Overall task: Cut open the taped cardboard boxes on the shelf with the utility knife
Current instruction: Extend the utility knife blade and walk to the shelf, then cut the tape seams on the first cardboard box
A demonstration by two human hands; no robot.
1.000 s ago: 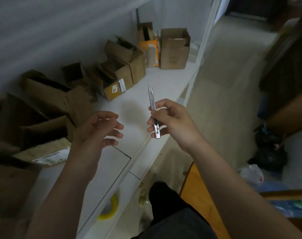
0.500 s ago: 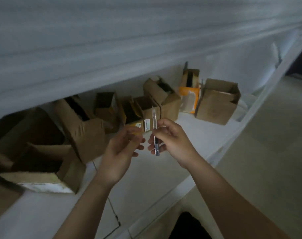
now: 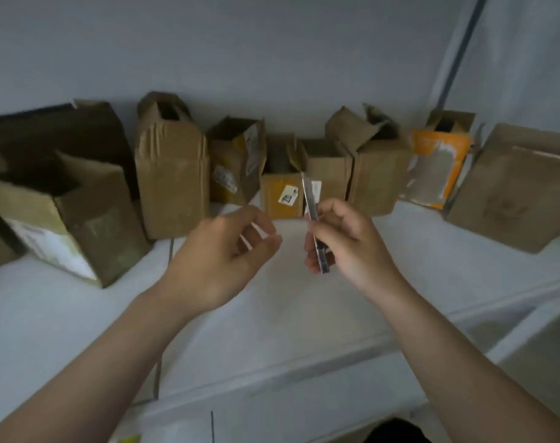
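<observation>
At the shelf (image 3: 304, 314) of boxes (image 3: 171, 187), our right hand (image 3: 352, 244) gripped the knife (image 3: 310, 199) blade-up, clear of our slack, empty left hand (image 3: 214, 266).

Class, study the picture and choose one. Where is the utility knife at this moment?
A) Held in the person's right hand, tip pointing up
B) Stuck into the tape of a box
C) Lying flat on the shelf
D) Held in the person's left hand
A: the right hand grips the utility knife with its tip up, above the shelf, while the left hand beside it holds nothing.
</observation>
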